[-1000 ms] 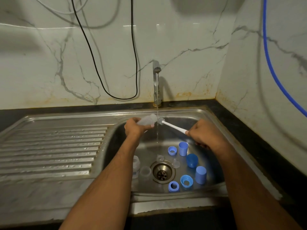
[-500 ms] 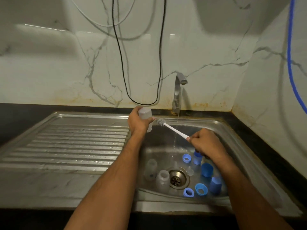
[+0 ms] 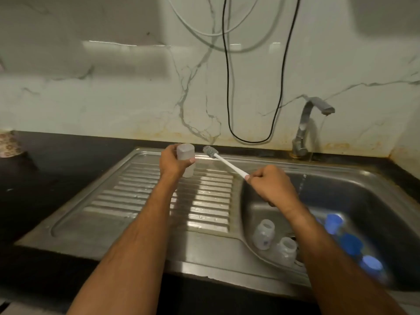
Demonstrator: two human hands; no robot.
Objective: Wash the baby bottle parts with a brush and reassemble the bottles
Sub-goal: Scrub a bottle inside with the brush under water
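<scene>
Bottle [image 3: 186, 159] carried left over drainboard [image 3: 204, 201], left hand [image 3: 173, 162] fingers wrapped round it; right hand [image 3: 271, 185] grips brush [image 3: 223, 162].

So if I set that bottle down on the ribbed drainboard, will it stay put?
Probably shaky. The bottle, gripped upside down by the left hand, looks light, clear plastic, likely wet and slippery. The drainboard is ridged, so it may wobble or tip.

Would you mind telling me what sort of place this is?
Most likely a home kitchen: a steel sink with a ribbed draining board, a tap against a marble-look wall, and baby bottles in the basin.
</scene>
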